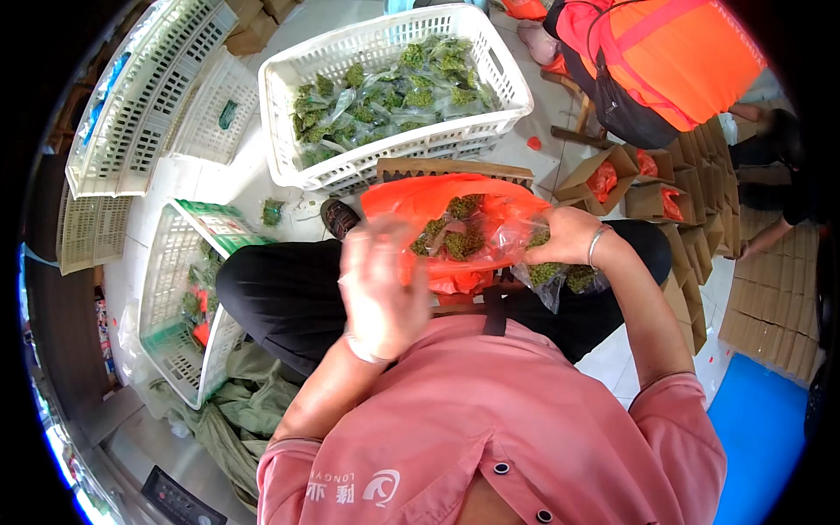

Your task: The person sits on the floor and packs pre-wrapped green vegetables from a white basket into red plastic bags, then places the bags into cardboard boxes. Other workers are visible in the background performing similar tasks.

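An orange-red plastic bag (pixel 453 197) stands with its mouth wide between the knees, bunches of small green berries (pixel 463 243) inside it, some in clear film. My left hand (pixel 384 282), blurred by motion, is over the bag's left edge, fingers apart and nothing seen in it. At the bag's right rim my right hand (pixel 569 239) is closed on a clear plastic bag of green berry bunches (pixel 546 274), which hangs over the right thigh. Part of the orange bag's lower side is hidden by the hands and the shirt.
A white plastic crate (pixel 407 134) ahead holds many bagged green bunches. Another crate (pixel 154 289) stands at left, near a loose bagged bunch (pixel 272 212) on the floor. Cardboard boxes (pixel 597 177), some with orange bags, stand at right. A wooden stool (pixel 581 134) and a co-worker's arm (pixel 768 236) are beyond.
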Demonstrator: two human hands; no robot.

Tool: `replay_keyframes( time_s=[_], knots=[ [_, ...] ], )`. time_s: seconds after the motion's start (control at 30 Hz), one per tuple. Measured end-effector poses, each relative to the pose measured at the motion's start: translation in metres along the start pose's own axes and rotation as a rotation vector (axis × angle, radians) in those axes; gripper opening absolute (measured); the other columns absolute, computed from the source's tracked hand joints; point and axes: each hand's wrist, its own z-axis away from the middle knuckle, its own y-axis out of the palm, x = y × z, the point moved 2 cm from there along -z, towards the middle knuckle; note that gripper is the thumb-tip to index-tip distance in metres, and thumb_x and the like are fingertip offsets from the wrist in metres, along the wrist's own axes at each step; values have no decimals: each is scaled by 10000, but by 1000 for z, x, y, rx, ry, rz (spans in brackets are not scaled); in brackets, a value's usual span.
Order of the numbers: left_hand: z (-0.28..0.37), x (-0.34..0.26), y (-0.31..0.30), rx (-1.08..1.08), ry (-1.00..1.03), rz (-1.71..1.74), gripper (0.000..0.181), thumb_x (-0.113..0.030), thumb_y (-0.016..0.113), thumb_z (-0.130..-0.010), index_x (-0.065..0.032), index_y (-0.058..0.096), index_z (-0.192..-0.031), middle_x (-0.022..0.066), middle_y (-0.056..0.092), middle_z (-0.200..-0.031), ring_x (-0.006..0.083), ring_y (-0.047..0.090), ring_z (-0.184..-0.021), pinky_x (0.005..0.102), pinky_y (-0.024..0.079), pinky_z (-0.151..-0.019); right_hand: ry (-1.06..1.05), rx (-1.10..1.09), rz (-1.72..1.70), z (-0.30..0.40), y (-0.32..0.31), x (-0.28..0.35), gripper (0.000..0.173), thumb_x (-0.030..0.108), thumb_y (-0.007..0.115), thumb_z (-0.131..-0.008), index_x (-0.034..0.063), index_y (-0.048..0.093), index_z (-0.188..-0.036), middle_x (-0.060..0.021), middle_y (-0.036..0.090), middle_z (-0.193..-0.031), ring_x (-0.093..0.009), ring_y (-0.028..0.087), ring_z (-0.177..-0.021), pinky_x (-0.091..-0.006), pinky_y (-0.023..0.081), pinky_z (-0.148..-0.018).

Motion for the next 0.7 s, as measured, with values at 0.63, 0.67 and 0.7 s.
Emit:
replay_keyframes(
  time_s=[0.63, 0.67, 0.7],
  knots=[
    [14, 153, 145, 837, -438, 18, 327, -273, 532, -885, -64, 600, -1126, 209, 639, -1036, 395, 601, -960, 424, 479, -819, -57, -60, -20, -6, 12, -18, 676, 545, 702, -583, -24, 663, -945, -238, 658, -910, -338, 641, -863, -378, 498, -787],
    [3, 147, 136, 877, -419, 14, 327, -283, 512, -897, -65, 597, -1127, 215, 636, -1021, 396, 600, -948, 432, 477, -811, -53, -41, -24, -6, 11, -18, 675, 545, 705, -583, -26, 664, -940, -240, 658, -910, -338, 641, -864, -378, 498, -787],
    [-5, 142, 129, 926, -440, -69, 325, -281, 511, -898, -57, 598, -1116, 222, 635, -1014, 398, 599, -945, 433, 477, -810, -51, -22, -25, -6, 10, -17, 674, 546, 708, -583, -27, 665, -935, -242, 657, -910, -339, 641, -865, -378, 498, -787]
  ],
)
